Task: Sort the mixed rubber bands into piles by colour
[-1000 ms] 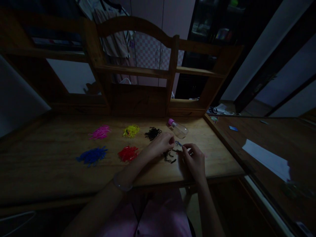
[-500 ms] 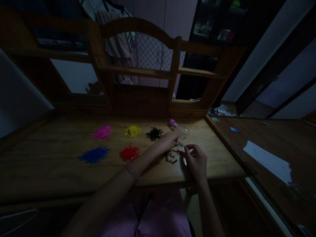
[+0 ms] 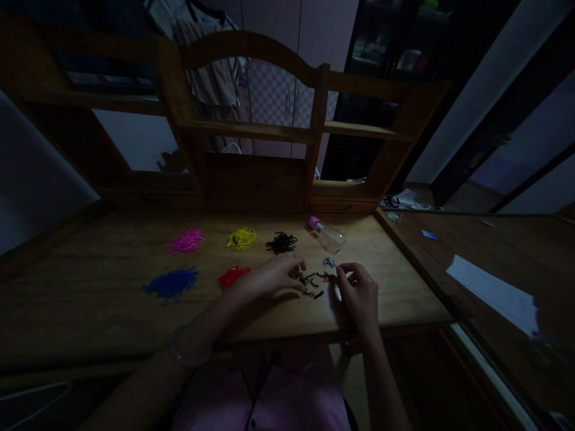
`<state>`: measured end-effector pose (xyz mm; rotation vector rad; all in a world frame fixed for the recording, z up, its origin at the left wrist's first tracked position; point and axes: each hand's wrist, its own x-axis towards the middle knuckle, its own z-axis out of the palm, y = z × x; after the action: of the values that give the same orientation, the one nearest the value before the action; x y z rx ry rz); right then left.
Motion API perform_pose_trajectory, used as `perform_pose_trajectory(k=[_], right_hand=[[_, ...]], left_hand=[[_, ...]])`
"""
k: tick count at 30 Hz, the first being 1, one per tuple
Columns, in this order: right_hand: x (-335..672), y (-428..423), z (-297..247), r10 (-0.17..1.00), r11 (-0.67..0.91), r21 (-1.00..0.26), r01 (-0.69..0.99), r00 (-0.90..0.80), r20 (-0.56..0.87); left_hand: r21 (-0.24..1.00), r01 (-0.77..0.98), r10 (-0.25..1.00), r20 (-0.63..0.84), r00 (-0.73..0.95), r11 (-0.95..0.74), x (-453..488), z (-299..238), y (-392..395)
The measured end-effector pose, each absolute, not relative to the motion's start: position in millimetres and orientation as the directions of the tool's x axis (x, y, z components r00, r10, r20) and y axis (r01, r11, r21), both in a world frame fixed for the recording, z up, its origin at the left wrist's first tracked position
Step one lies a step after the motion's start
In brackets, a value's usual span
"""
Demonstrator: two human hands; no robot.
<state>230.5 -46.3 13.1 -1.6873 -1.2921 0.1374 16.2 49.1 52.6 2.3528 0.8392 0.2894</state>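
My left hand (image 3: 281, 274) hovers over a loose scatter of dark rubber bands (image 3: 309, 280), thumb and fingers apart at its left edge. My right hand (image 3: 359, 290) rests on the desk just right of that scatter. Its thumb and forefinger pinch the end of a thin, bluish-dark rubber band (image 3: 329, 262), whose loops lie toward the bottle. Behind my left hand is a pile of black bands (image 3: 281, 242). A red pile (image 3: 232, 276) is partly covered by my left hand and wrist.
A clear bottle with a pink cap (image 3: 330, 236) lies behind the hands. Pink (image 3: 186, 240), yellow (image 3: 241, 238) and blue (image 3: 171, 282) piles of bands sit to the left. A wooden shelf unit (image 3: 256, 133) backs the desk. White paper (image 3: 492, 293) lies on the surface at right.
My left hand has drawn back from beside the bottle, left and toward me, and its fingers have parted over the dark bands. My right hand stays nearly still, keeping its pinch.
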Motion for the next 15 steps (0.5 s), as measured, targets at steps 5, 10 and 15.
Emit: perform_pose_trajectory(k=[5, 10, 15], right_hand=[[231, -47, 13, 0.798, 0.033, -0.731, 0.682, 0.423, 0.43], [232, -47, 13, 0.8, 0.031, -0.726, 0.687, 0.418, 0.43], [232, -46, 12, 0.8, 0.045, -0.725, 0.688, 0.41, 0.439]], left_hand=[[0.527, 0.459, 0.569, 0.056, 0.821, -0.715, 29, 60, 29], [0.469, 0.389, 0.469, 0.062, 0.881, -0.792, 38, 65, 26], [0.478, 0.352, 0.439, 0.082, 0.895, -0.805, 43, 61, 29]])
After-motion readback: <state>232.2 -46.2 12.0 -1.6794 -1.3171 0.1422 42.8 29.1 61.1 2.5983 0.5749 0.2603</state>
